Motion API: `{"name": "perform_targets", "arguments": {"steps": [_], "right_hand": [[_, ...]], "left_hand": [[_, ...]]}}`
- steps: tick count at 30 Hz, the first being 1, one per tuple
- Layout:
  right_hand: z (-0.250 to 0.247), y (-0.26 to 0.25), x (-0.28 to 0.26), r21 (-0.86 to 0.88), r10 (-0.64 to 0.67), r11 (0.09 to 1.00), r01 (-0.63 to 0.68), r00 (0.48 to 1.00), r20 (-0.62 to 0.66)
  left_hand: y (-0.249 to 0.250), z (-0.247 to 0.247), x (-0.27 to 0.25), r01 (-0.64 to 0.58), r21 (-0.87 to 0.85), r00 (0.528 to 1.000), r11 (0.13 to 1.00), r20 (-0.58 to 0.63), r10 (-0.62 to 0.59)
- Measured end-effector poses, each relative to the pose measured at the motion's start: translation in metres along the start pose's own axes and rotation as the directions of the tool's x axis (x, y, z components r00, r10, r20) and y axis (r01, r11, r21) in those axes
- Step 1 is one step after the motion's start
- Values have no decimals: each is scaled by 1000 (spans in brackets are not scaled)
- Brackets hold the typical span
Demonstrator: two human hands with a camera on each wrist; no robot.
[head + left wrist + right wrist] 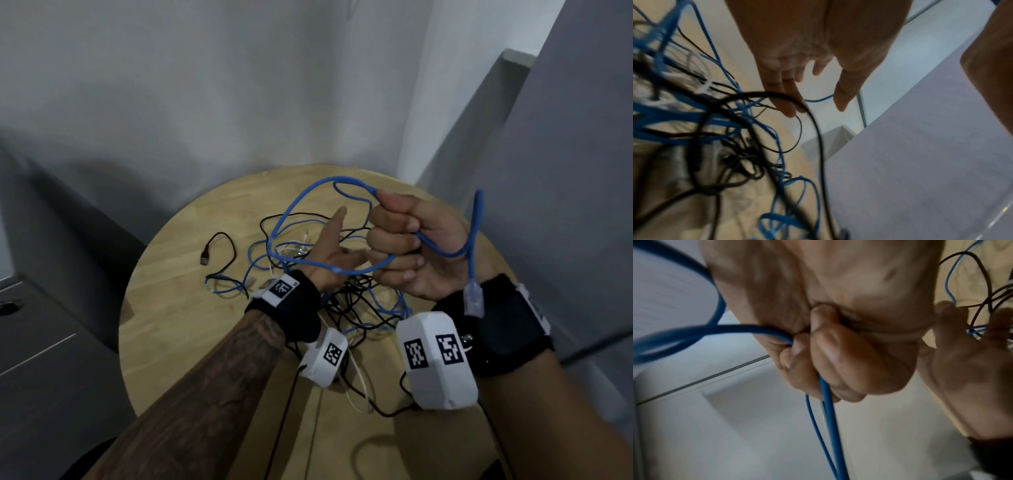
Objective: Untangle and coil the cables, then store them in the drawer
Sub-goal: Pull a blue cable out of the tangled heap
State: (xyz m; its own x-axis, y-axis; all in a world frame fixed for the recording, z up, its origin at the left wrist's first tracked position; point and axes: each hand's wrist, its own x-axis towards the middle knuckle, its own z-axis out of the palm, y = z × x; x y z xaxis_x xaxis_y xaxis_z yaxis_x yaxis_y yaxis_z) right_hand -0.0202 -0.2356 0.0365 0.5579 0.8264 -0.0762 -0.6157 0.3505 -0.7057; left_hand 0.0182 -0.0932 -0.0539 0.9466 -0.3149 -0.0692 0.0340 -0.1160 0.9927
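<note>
Fingers (394,240) of the right hand (411,246) were curled round the blue cable (308,192); left hand (329,253) was spread, empty. Untangling step judged underway; next, blue cable pulled clear of the tangle (352,301).

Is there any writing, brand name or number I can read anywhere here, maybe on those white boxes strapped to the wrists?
No readable words, brands or numbers in any view.
White boxes on the left wrist and right wrist: only black-and-white square code patterns, no letters.
White tag on the left wristband: another square pattern; a tiny mark at its edge is too small to read.
Blue cable and its clear plug: no print visible.
</note>
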Motion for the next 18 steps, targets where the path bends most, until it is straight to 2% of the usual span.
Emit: {"name": "perform_targets", "arguments": {"steps": [1,3,5,6,7,8,9,10,11,12,13,14,17,18], "right_hand": [[2,2,0,-31,7,999,-8,999,-34],[4,4,0,-84,-9,996,1,995,-102],[6,1,-4,-121,-74,991,52,979,-191],[3,-2,-6,-155,-133,983,94,954,-267],[-1,-6,-9,-200,-217,968,153,909,-354],[-7,-9,-12,-274,-327,936,222,838,-437],[-13,-11,-15,-401,-452,877,265,739,-499],[-20,-12,-18,-568,-581,782,258,631,-513],[-25,-11,-20,-730,-690,654,198,550,-470],[-28,-7,-20,-846,-761,519,119,514,-395],[-29,-2,-18,-908,-788,415,65,524,-323],[-27,4,-15,-938,-782,344,44,566,-260],[-19,21,4,-953,-657,300,51,735,-167],[-17,26,10,-966,-617,258,24,773,-146]], "left_hand": [[-1,2,8,-21,-46,999,999,39,23],[12,6,3,-81,-25,995,996,53,82],[13,2,-6,-157,-48,987,987,14,157],[13,-2,-8,-177,-39,984,983,-21,177],[11,-7,-9,-190,-16,978,982,-90,188],[11,-12,-11,-183,-12,971,983,-155,179],[13,-15,-12,-169,-36,961,985,-226,157],[18,-19,-15,-174,-98,951,980,-275,141],[26,-23,-17,-206,-162,935,965,-324,145],[37,-27,-21,-258,-218,925,941,-338,175],[48,-30,-23,-293,-265,918,919,-346,193],[60,-31,-25,-322,-314,918,893,-333,214],[90,-32,-33,-328,-480,943,814,-214,253],[98,-31,-37,-314,-531,949,787,-161,270]]}}
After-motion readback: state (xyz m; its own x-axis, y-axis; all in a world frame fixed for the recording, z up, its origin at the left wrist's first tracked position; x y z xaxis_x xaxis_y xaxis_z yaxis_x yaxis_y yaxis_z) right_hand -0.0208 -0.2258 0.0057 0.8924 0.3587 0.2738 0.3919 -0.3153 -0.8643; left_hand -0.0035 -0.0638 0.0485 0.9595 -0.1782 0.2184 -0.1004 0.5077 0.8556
